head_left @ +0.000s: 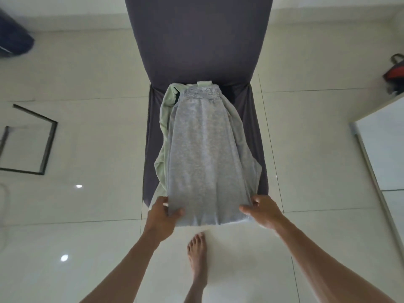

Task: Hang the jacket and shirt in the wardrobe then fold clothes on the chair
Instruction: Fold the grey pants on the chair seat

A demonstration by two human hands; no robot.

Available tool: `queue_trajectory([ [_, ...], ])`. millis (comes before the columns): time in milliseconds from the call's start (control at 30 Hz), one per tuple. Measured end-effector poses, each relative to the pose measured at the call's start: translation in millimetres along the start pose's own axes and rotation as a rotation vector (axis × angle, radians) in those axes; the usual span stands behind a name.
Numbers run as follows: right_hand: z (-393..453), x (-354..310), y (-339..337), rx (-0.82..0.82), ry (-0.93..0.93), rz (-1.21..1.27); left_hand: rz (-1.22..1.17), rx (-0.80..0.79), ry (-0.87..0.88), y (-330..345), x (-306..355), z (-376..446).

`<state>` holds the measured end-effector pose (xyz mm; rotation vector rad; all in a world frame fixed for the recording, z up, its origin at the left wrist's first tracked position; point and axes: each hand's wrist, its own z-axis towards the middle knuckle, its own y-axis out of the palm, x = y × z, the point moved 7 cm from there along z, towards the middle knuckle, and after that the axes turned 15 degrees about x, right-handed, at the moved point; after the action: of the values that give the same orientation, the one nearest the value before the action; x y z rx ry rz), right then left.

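at the far left, a dark bundle (13, 40) lies on the pale tiled floor (87, 215) near the wall, and below it a thin black frame (47, 147) lies flat on the tiles. moving in, the left hand (161, 217) pinches the near left corner of a grey garment (205, 154), thumb on top of the cloth and fingers curled under its edge. the garment lies lengthwise on the seat of a chair (196, 40) in a dark grey cover, its gathered waistband at the backrest end and its near hem hanging past the seat's front edge. a pale green garment (165, 119) lies beneath it, showing along both sides. a bare foot (196, 256) stands on the floor below the hem. the right hand (261, 209) grips the near right corner, fingers curled into the cloth. at the far right sit a white cabinet edge (380, 149) and a red and black bag (395, 73).
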<state>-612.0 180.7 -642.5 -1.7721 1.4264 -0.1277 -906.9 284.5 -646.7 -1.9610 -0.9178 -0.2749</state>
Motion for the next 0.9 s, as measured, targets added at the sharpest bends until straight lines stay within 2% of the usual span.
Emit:
queue_trajectory([
  [167, -6, 27, 10, 0.171, -0.023, 0.066, -0.002, 0.133, -0.008, 2, -22, -11],
  [233, -5, 35, 20, 0.198, 0.021, 0.157, -0.008, 0.104, -0.098, 12, -33, -14],
  [333, -8, 50, 38, 0.135, 0.222, 0.48, -0.277, -0.052, -0.35, 32, -53, -20],
  [467, -15, 62, 38, 0.169, 0.3, 0.702, -0.54, 0.021, -0.401, 31, -55, -23],
  [533, -28, 66, 35, 0.133, 0.344, 0.771, -0.636, 0.033, -0.45, 25, -56, -35],
  [600, -41, 63, 30, 0.042, 0.379, 0.792, -0.692, -0.016, -0.508, 21, -54, -48],
  [700, -60, 48, 11, -0.072, 0.339, 0.733, -0.677, -0.047, -0.484, 3, -38, -66],
  [900, -114, 38, -32, -0.049, 0.228, 0.734, -0.662, 0.009, -0.473, -32, -28, -115],
])
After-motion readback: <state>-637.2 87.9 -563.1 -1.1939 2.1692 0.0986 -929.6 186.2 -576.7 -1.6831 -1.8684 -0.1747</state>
